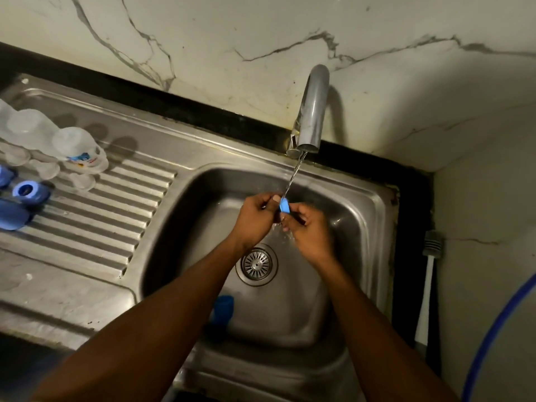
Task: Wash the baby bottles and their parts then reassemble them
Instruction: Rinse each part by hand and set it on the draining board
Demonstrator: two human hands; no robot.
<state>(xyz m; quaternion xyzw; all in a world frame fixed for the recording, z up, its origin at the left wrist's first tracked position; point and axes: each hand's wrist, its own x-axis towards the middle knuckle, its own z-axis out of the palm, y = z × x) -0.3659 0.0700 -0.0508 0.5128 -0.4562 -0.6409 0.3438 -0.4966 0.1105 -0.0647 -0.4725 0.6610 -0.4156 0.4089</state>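
A marble wall [261,30] rises behind a steel sink. The ribbed surface [95,221] takes up the left side, and the basin [356,227] lies to its right, with a round strainer [256,264] in its floor. A tap [313,111] stands at the basin's back edge and a thin stream [293,178] runs from it.

Both arms reach in from the near edge and meet over the middle of the basin. The left hand [255,219] and right hand [310,233] have their fingers curled, and together they pinch a blue part [284,205] right under the stream, the left at its upper end and the right at its lower end. Water splashes off below them.

Clear bottles [78,149] stand upside down in a row at the surface's far left edge, one with a printed label. Just in front of them lie clear nipples [45,169]. Nearer the left edge sit a blue cap [13,217] on its side and a blue ring [29,192].

Another blue cup [222,310] rests against the basin's near left wall, beside the left forearm.

A white brush [426,285] leans beyond the sink's right edge, and a blue hose [499,329] curves in the lower right corner.
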